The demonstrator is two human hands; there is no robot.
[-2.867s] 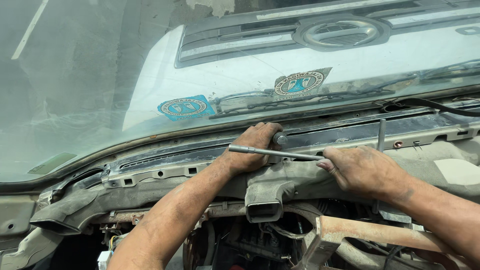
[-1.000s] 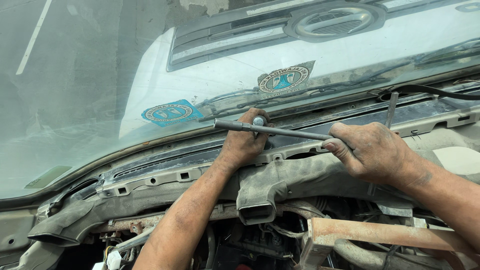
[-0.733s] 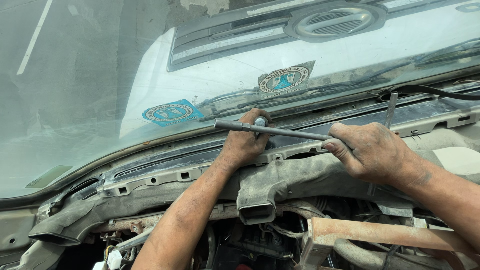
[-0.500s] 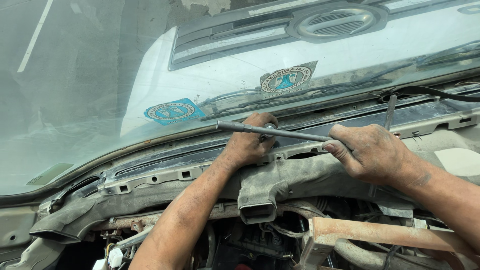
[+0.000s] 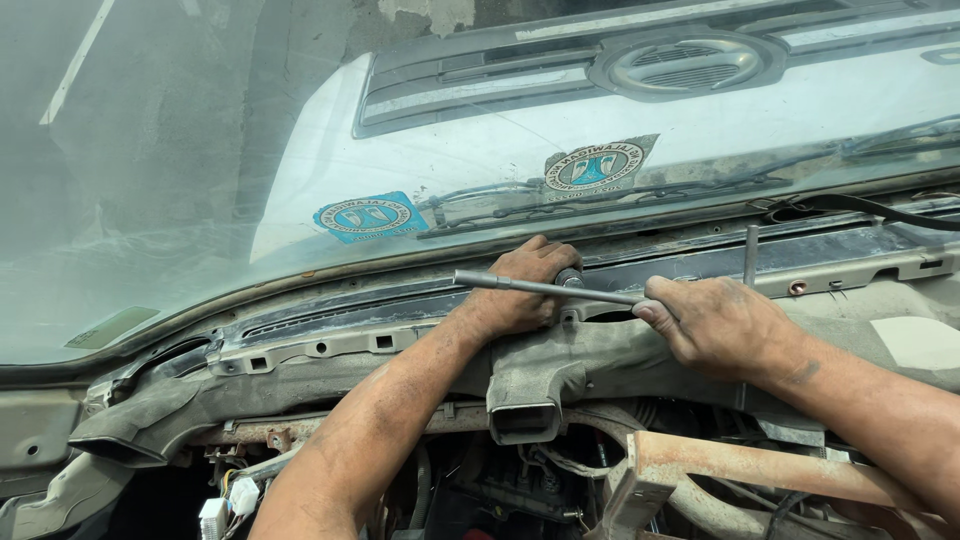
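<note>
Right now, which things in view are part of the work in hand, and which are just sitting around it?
In hand:
left hand steadying the socket head
right hand gripping the metal wrench bar

Lying about:
grey air duct
two windshield stickers
rusty bracket
white wiring connectors

Head camera, single view: worn on the person's head, inside the vehicle cabin. Faces forward and slightly down over the stripped dash [image 5: 330,345] toward the windscreen [image 5: 200,150]. Close range; both forearms enter from the bottom edge. No second view shares the scene.
</note>
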